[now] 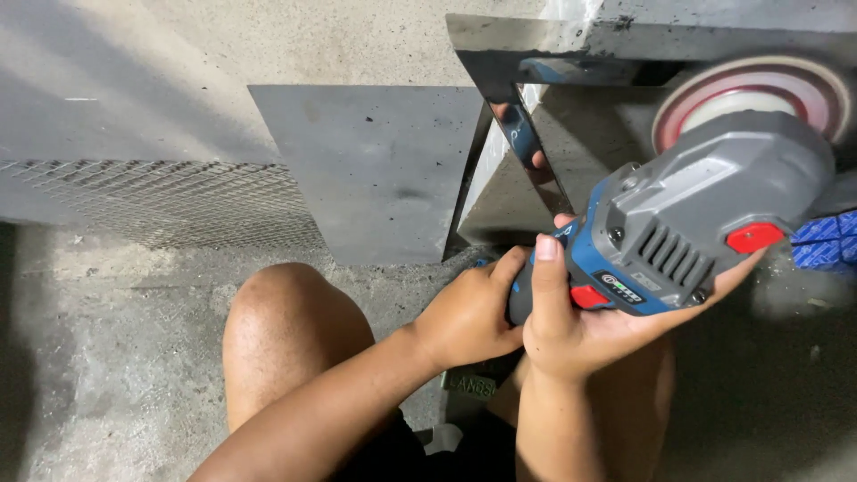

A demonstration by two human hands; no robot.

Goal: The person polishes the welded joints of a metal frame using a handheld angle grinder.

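- So the person is crouched down, bare knee (286, 330) poking up at lower left, with both hands on a cordless angle grinder (687, 223), blue and grey body with red buttons.
- Right hand (589, 326) sits under the tool's body, palm up and cradling it. The thumb runs up the blue side and the fingers stretch out flat beneath the grey head, so it's more of an open supporting hold than a tight fist.
- Left hand (469, 312) is curled shut around the back end of the handle, fingers wrapped over it, right next to the right hand and touching it.
- The grinder is in the right half of the head view, tilted up to the right. Its round disc (759, 94), reddish with a pale rim, is up against the underside of a metal frame (536, 54). Can't tell for sure if the disc actually touches the steel.
- The frame is an angled steel piece with a shiny diagonal brace reflecting the fingers.
- Behind it a flat dark steel plate (375, 170) leans against the concrete wall, and a strip of wire mesh (152, 201) runs along the wall on the left.
- Blue patterned thing (826, 241) peeks in at the right edge, too cut off to say what it is.
- Floor is rough concrete (107, 357).
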